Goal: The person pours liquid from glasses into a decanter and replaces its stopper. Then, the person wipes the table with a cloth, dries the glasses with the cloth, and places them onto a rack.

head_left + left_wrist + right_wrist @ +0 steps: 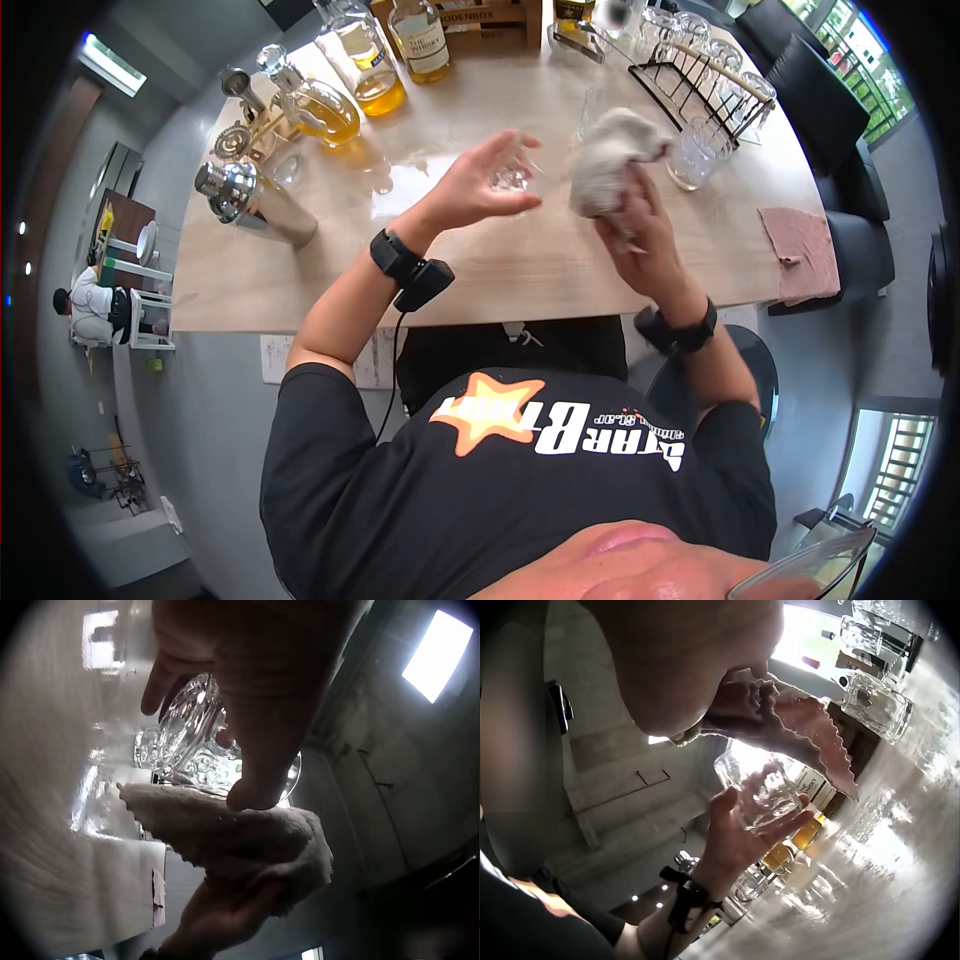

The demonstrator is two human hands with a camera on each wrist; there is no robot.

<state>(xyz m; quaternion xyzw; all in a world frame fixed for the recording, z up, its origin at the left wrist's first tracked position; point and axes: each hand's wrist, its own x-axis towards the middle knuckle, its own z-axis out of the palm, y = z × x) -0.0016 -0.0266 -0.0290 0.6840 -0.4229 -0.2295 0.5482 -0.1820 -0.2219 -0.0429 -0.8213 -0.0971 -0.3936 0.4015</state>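
Note:
My left hand (465, 188) grips a clear drinking glass (513, 177) above the table, thumb and fingers curved around its sides. In the right wrist view the glass (759, 796) is tilted. My right hand (645, 238) holds a bunched cloth (612, 165), whitish on one side. The right wrist view shows a pink side of the cloth (814, 729) with a wavy edge, hanging just above the glass. Seen from the left wrist, the cloth (232, 829) lies close beside the glass (199, 750), overlapping its lower part.
A steel cocktail shaker (262, 205) and a round decanter (322, 112) stand at left, with whisky bottles (424, 45) behind. A wire rack (690, 95) of glasses stands at back right; a glass tumbler (690, 168) sits near it. A pink cloth (798, 255) hangs over the right edge.

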